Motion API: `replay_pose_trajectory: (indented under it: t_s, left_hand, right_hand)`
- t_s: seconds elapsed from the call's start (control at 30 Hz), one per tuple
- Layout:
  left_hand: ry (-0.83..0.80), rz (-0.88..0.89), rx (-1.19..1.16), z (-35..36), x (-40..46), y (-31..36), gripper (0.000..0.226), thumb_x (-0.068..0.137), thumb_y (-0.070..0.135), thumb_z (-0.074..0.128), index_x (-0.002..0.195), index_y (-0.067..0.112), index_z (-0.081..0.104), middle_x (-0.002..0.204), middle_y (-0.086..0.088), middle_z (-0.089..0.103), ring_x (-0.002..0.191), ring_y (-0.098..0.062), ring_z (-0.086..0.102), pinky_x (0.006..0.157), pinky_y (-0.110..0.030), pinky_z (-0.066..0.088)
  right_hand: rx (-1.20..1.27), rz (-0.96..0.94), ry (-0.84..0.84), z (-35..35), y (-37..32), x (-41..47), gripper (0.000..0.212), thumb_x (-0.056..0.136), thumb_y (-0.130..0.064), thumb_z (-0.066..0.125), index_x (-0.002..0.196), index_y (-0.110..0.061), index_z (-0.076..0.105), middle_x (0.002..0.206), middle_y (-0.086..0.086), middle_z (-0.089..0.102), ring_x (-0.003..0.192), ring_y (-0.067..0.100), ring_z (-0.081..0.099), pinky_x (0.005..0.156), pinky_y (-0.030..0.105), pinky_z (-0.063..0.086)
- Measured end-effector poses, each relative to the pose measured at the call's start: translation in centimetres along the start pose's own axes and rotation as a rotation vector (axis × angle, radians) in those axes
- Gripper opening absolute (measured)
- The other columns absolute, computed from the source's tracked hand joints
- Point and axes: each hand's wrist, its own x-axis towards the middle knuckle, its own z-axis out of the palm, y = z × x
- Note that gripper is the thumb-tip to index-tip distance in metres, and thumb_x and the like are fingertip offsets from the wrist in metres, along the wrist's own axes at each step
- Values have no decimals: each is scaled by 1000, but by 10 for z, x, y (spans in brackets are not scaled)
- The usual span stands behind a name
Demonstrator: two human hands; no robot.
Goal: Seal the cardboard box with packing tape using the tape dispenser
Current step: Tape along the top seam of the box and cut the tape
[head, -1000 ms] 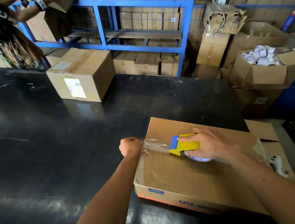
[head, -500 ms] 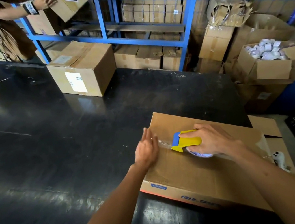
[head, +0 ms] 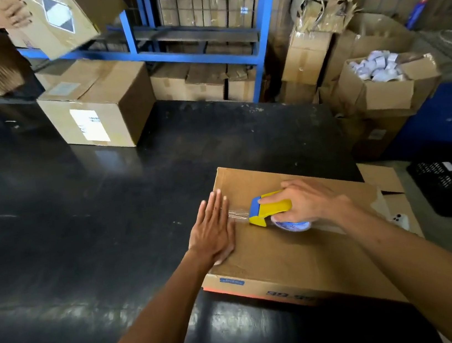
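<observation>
flat cardboard box (head: 302, 250) lies on the black counter (head: 95, 218), at its near right corner. right hand (head: 307, 203) on the box top, grip wrapped around the yellow-and-blue tape dispenser (head: 268, 209), blue edge pointing away from the palm toward the left hand; the tape roll (head: 292, 226) shows just beneath the fingers, touching the cardboard. left hand (head: 213, 231) is flat and wide, fingers together and extended, palm pressed over the box's left edge, holding nothing. between the two hands a short stretch of clear packing tape (head: 236, 213) runs from the dispenser's blue edge to the left fingertips (glossy, wrinkled; cannot tell how firmly it is stuck down). behind the right wrist, more tape lies along the box top toward its right edge. beyond the right forearm, off the counter, a white phone (head: 400, 221) lies on a loose flat cardboard sheet (head: 386, 180). well ahead of the left hand, a closed carton with a white label (head: 97, 108) stands at the counter's far edge. above it another person's hand (head: 14, 15) holds a tilted carton (head: 61, 23).
</observation>
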Motion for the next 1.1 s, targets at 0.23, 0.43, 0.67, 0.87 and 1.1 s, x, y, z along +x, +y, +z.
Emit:
replay_pose_trajectory:
  t_s: [0.23,0.43,0.67,0.87,1.1]
  left_hand:
    - [-63,-15,-40,-3,1,0,79,87,52,-23,154,10,-16,162,-9,-22,149,-25,-20,120,-37,-13]
    - [-66,8,6,-6,2,0,87,82,58,-31,151,9,-16,162,-12,-19,149,-27,-18,119,-37,-14]
    - [-75,93,-36,-6,-6,92,93,86,59,-24,152,-3,-4,161,-25,-11,150,-35,-14,124,-46,-3]
    - [-32,176,-59,7,-4,161,77,96,49,4,152,-4,9,161,-24,6,151,-33,1,124,-42,-1]
    - [-97,190,-11,2,-6,159,89,87,63,-12,153,3,-10,163,-16,-14,150,-24,-18,122,-34,-11]
  right_hand:
    - [-13,39,-15,-2,35,-37,58,83,-70,54,134,-43,53,120,1,58,110,23,56,81,36,47]
    - [-16,126,-95,23,79,-84,64,82,-76,47,142,-56,35,154,5,37,136,28,40,103,41,37]
    - [-29,63,-3,23,77,-83,58,86,-66,54,138,-42,49,133,6,54,119,28,52,91,40,46]
    - [25,20,24,21,79,-81,53,83,-61,62,134,-51,50,110,0,57,103,24,57,71,33,43]
    - [-3,-47,68,21,85,-83,54,83,-60,61,135,-50,50,114,4,63,103,26,57,78,38,49]
